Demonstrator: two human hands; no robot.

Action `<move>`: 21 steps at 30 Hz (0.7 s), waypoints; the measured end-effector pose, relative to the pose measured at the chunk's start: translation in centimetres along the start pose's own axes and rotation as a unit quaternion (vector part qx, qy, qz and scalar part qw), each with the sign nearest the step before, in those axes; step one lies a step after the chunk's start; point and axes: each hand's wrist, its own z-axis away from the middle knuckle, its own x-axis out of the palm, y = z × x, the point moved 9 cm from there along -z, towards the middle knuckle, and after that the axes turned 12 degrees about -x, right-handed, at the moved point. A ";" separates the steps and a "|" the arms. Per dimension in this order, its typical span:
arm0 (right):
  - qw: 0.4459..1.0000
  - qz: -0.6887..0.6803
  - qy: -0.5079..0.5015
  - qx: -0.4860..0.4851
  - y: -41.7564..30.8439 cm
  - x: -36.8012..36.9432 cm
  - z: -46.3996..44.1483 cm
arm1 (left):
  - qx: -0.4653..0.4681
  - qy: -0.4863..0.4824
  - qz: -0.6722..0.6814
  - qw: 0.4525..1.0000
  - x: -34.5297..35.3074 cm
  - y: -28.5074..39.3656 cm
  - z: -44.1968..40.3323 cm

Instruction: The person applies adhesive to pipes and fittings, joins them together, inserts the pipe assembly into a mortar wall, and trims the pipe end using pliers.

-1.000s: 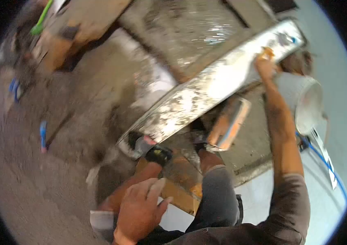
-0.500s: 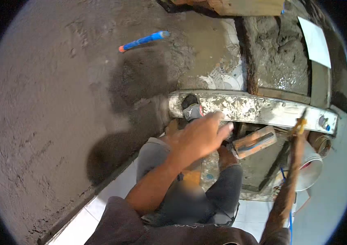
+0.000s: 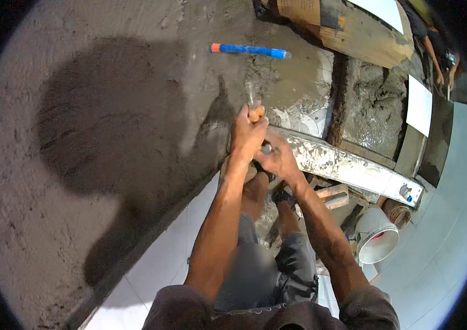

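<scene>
My left hand [image 3: 249,132] is closed round a tool with an orange-yellow handle [image 3: 256,114]. From its top a blurred pale shaft points up toward the mortar wall; its exact kind is not clear. Just below and touching, my right hand [image 3: 278,159] has its fingers curled in at the lower end of the same handle, where a greyish round bit shows between the hands. Both hands are in front of the grey wet mortar surface [image 3: 200,104], over the left end of a smeared white ledge [image 3: 327,159]. Above them a blue tube with an orange end [image 3: 250,50] rests against the mortar.
A float [image 3: 332,196] lies low, right of my legs. Next to it stand a white bucket [image 3: 376,236] and a smaller round container [image 3: 397,213]. Wet mortar [image 3: 374,110] fills a bay behind the ledge. Cardboard [image 3: 365,41] is farther back. Another person's arms [image 3: 437,63] show top right.
My right hand has come from the far right with the tool to meet my left hand. The left hand, blurred and empty before, now grips the handle. The view has shifted.
</scene>
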 end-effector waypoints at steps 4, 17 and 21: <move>0.997 -0.072 -0.037 -0.011 6.3 2.3 -3.8 | -0.036 0.055 -0.124 0.990 -0.9 0.7 -4.7; 0.990 0.052 -0.133 -0.006 15.4 4.3 -10.8 | 0.017 0.207 -0.146 0.967 -4.0 0.9 -11.3; 0.986 0.083 -0.146 -0.012 16.1 4.8 -11.5 | -0.032 0.209 -0.177 0.961 -3.9 2.1 -10.9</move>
